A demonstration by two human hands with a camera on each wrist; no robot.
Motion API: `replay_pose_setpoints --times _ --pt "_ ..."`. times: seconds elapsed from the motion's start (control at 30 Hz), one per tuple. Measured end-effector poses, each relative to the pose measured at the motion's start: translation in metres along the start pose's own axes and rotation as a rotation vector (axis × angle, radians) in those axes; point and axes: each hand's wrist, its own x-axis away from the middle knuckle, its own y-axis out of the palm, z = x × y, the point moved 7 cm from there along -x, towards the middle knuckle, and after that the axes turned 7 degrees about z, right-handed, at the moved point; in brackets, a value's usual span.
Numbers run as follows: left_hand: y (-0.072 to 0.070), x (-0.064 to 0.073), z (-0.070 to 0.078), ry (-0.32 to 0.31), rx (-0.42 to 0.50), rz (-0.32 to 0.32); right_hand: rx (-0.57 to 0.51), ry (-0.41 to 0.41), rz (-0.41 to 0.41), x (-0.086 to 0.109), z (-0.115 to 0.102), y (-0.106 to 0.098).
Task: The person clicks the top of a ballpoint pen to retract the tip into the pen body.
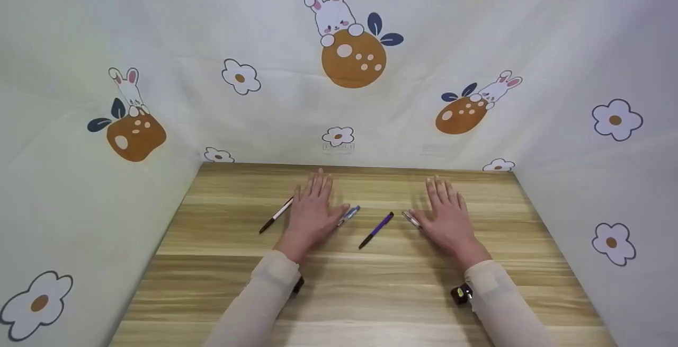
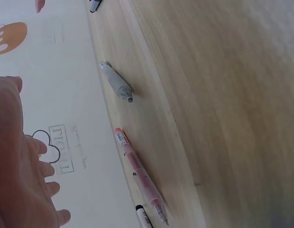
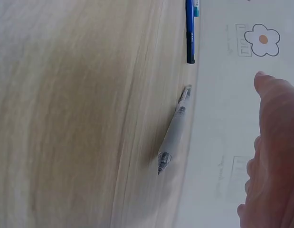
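Observation:
My left hand [image 1: 312, 212] is held out over the table with its fingers straight, holding nothing. Beside it on the left lies a white pen [image 1: 276, 214] with a dark end, partly covered by the hand. A pen with a light blue end [image 1: 349, 214] shows by the left thumb. Between the hands lies a purple-blue pen [image 1: 376, 230] with black ends. My right hand [image 1: 449, 225] also reaches forward, fingers extended and grasping nothing, its thumb overlapping a clear grey pen [image 3: 172, 135] in the head view. The left wrist view shows a pink-red clear pen [image 2: 141, 173] and a grey pen [image 2: 117, 83].
The pens lie on a wood-grain table [image 1: 371, 304]. A pale cloth wall [image 1: 275, 119] printed with rabbits, oranges and flowers rises behind the table and on both sides. A small black device [image 1: 462, 294] sits at the right wrist.

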Motion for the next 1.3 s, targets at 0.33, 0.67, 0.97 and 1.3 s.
replay_pose_setpoints --times 0.33,0.67,0.97,1.3 --pt "-0.005 -0.001 0.002 0.024 0.18 0.022 -0.255 0.055 0.041 -0.003 0.002 0.002" --pt "-0.004 -0.001 -0.003 -0.044 0.423 0.025 -0.544 0.125 0.018 -0.003 0.002 0.005" --pt "-0.001 0.0 -0.003 -0.081 0.615 0.006 -0.718 0.206 0.018 -0.002 0.004 0.01" --pt "0.002 0.0 -0.006 -0.1 0.758 -0.045 -0.805 0.241 0.005 -0.003 0.006 0.017"
